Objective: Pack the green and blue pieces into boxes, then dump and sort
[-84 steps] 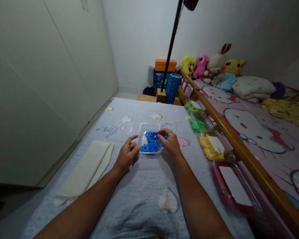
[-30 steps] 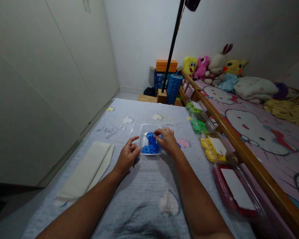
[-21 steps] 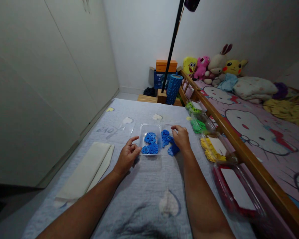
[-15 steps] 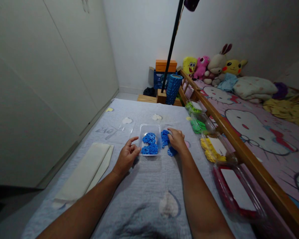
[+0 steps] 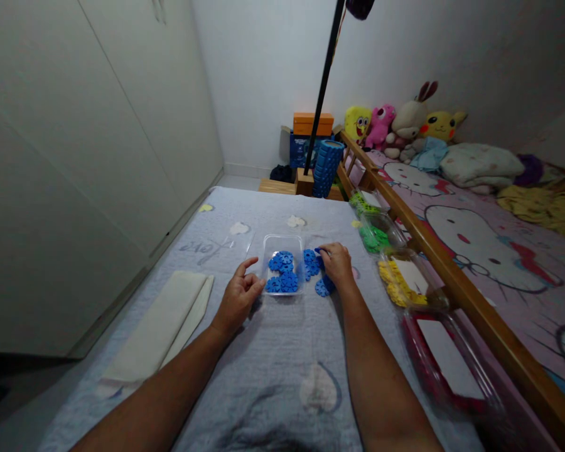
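A small clear plastic tray (image 5: 283,242) sits on a light blue quilted blanket (image 5: 273,351) and holds several blue flower-shaped discs (image 5: 280,271). More blue discs (image 5: 311,265) lie loose on the blanket just right of the tray. My left hand (image 5: 238,296) rests against the tray's near left corner, fingers curled, thumb and forefinger at the rim. My right hand (image 5: 338,265) lies over the loose discs, fingers bent and pinching one blue disc at their tips.
Along the right stand clear tubs of light green (image 5: 365,202), green (image 5: 375,236), yellow (image 5: 398,279) and red (image 5: 440,361) pieces beside a wooden bed rail (image 5: 456,285). A folded cream cloth (image 5: 162,326) lies left. A black pole (image 5: 324,81), boxes and plush toys stand at the back.
My right hand left the tray and carried a clump of blue discs out onto the blanket to its right, then settled over them. My left hand has stayed at the tray's corner.
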The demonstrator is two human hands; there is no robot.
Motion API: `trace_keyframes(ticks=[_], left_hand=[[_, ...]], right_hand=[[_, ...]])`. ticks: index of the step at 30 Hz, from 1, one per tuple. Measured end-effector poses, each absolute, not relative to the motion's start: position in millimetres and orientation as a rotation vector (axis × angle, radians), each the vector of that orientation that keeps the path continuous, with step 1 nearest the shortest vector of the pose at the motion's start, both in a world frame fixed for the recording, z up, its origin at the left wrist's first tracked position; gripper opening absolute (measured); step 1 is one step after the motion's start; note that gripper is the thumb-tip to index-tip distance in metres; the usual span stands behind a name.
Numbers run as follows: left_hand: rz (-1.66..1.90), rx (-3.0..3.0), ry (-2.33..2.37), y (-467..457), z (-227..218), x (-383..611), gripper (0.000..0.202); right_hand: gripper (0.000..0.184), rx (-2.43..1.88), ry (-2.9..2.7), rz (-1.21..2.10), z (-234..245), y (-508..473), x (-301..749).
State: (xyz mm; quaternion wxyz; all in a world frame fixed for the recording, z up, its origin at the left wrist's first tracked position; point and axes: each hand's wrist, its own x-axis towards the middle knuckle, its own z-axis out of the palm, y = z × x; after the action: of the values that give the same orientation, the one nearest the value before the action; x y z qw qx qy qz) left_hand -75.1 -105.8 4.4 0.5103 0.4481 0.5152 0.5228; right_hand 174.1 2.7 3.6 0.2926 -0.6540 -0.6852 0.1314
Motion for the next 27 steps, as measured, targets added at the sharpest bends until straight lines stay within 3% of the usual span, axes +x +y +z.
trace_keyframes(ticks=[8,14,22,27], left_hand=[[1.417,1.100,1.299,-108,7,-73,0.056],[1.494,1.132,1.344,-107,3,-76,0.050],[1.508,1.085,1.355,-106,1,-75,0.046],[1.489,1.057,1.349,-105,0,-74,0.042]], right_hand=[[0.028,-1.241,-1.667,0.814,34,-10,146],[0.011,-1.296,-2.024,0.663,44,-29,116],[0.029,-1.393,-1.969,0.494,38,-21,129],[0.032,-1.668,-1.824,0.387,31,-5,167]])
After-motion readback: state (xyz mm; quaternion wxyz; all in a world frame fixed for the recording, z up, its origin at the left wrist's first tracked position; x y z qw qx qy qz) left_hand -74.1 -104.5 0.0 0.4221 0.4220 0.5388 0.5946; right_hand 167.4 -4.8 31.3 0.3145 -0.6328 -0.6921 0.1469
